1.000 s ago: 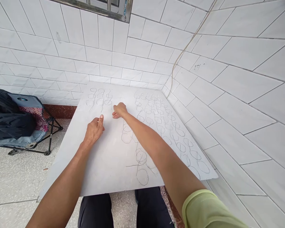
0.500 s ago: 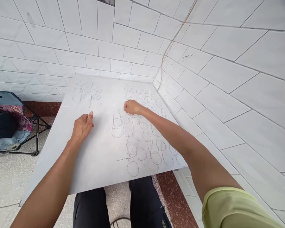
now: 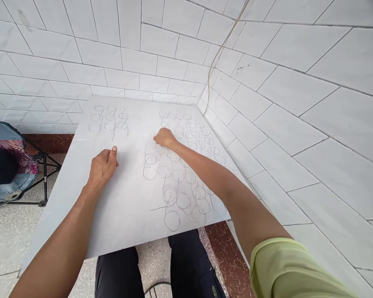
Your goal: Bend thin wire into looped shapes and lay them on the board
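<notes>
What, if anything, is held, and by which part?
Nothing shows in the left hand; whether the right hand, curled near wire loops, pinches anything cannot be told.

Head-worn camera looks forward and down over the wearer's left hand [image 3: 103, 166] and right hand [image 3: 164, 138].
The lone view is set above and behind both hands, near enough that the forearms run in from its lower part, wide enough to take in most of a white board [image 3: 121, 211] around and beneath them. It faces a tiled wall [image 3: 161, 62] beyond the hands, with the room's corner past the right one; the wearer's dark-trousered legs [image 3: 119, 273] show on the near side, and a folding chair [image 3: 29, 159] edges in left of the left hand.
</notes>
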### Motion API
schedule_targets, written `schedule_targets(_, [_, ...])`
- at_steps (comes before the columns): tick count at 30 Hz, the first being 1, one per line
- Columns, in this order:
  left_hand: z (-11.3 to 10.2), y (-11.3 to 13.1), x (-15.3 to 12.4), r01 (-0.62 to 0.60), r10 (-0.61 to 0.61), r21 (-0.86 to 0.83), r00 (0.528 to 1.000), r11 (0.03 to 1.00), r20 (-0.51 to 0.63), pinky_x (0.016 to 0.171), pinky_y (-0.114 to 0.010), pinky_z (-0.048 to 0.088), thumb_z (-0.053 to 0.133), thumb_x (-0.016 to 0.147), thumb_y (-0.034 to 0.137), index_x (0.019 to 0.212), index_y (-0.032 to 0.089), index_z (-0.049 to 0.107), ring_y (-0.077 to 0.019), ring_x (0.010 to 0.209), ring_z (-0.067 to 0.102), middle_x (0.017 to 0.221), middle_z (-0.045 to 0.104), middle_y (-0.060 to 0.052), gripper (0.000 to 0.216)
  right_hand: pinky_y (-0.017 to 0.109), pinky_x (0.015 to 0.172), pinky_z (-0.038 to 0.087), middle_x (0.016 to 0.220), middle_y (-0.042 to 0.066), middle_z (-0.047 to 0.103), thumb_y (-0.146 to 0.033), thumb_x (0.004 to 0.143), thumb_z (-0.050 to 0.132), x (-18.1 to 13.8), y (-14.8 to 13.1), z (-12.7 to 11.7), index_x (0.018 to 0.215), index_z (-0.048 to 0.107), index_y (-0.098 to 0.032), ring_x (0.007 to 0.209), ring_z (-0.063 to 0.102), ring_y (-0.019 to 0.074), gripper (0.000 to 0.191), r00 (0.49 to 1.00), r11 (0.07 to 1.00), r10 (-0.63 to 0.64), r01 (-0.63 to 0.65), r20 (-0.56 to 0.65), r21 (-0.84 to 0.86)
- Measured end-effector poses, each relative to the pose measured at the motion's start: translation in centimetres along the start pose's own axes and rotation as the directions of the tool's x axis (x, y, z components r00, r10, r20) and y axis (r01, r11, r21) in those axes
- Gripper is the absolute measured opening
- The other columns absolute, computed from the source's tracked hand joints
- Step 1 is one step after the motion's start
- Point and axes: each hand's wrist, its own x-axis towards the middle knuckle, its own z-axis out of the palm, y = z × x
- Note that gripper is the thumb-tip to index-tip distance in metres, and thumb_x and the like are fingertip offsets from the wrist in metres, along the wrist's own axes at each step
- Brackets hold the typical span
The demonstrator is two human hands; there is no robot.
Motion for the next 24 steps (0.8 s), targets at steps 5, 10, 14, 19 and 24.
schedule_targets(5, [0.1, 0.5, -0.5, -0.063, 0.061, -0.029, 0.995, 0.998, -0.076, 0.066, -0.035, 0.047, 0.037, 0.1, 0.066, 0.087, 0.022, 0.062, -0.0238, 0.071, 0.065, 0.081, 0.073, -0.007, 0.052, 0.022, 0.039, 0.032, 0.087, 0.013, 0.074, -0.012, 0.09, 0.063, -0.7, -1.0, -2.0, 0.082, 0.056, -0.016, 0.054, 0.06, 0.0119, 0.011, 0.998, 0.883, 0.024, 0.003, -0.05, 0.47])
schedule_targets(10, [0.4, 1.9, -1.5, -0.155, 0.159, -0.305, 0.987, 0.94, -0.012, 0.061, -0.03, 0.053, 0.057, 0.092, 0.065, 0.133, 0.02, 0.06, -0.0252, 0.094, 0.07, 0.124, 0.069, -0.014, 0.061, 0.02, 0.038, 0.034, 0.087, 0.012, 0.075, -0.013, 0.094, 0.062, -4.1, -4.2, 0.1, 0.085, 0.053, -0.016, 0.059, 0.069, 0.0136, 0.014, 0.995, 0.603, -0.057, -0.034, 0.086, 0.797])
schedule_targets(14, [0.6, 2.7, -2.2, -0.162, 0.245, -0.495, 0.964, 0.853, 0.107, 0.056, -0.03, 0.058, 0.064, 0.089, 0.062, 0.148, 0.023, 0.05, -0.028, 0.104, 0.069, 0.139, 0.06, -0.017, 0.073, 0.02, 0.044, 0.043, 0.091, 0.013, 0.076, -0.015, 0.097, 0.061, -6.7, -6.6, 2.6, 0.086, 0.054, -0.016, 0.068, 0.073, 0.0159, 0.013, 0.978, 0.422, -0.151, -0.065, 0.141, 0.904])
schedule_targets(19, [0.0, 2.5, -1.8, -0.142, 0.26, -0.636, 0.961, 0.758, 0.095, 0.054, -0.03, 0.056, 0.048, 0.098, 0.066, 0.128, 0.014, 0.065, -0.0215, 0.084, 0.07, 0.117, 0.068, -0.018, 0.062, 0.02, 0.044, 0.041, 0.09, 0.008, 0.075, -0.02, 0.097, 0.063, -7.6, -7.3, 4.0, 0.086, 0.056, -0.017, 0.066, 0.069, 0.0121, 0.013, 0.966, 0.408, -0.177, -0.103, 0.189, 0.907])
schedule_targets(24, [-0.1, 1.4, -0.9, 0.026, 0.154, -0.707, 0.969, 0.707, 0.19, 0.046, -0.026, 0.045, 0.055, 0.096, 0.063, 0.107, 0.012, 0.069, -0.0154, 0.064, 0.06, 0.09, 0.065, -0.011, 0.055, 0.023, 0.043, 0.037, 0.082, 0.007, 0.071, -0.032, 0.098, 0.062, -7.6, -5.6, 3.3, 0.081, 0.056, -0.019, 0.059, 0.064, 0.0136, 0.023, 0.976, 0.661, -0.111, -0.068, 0.186, 0.748])
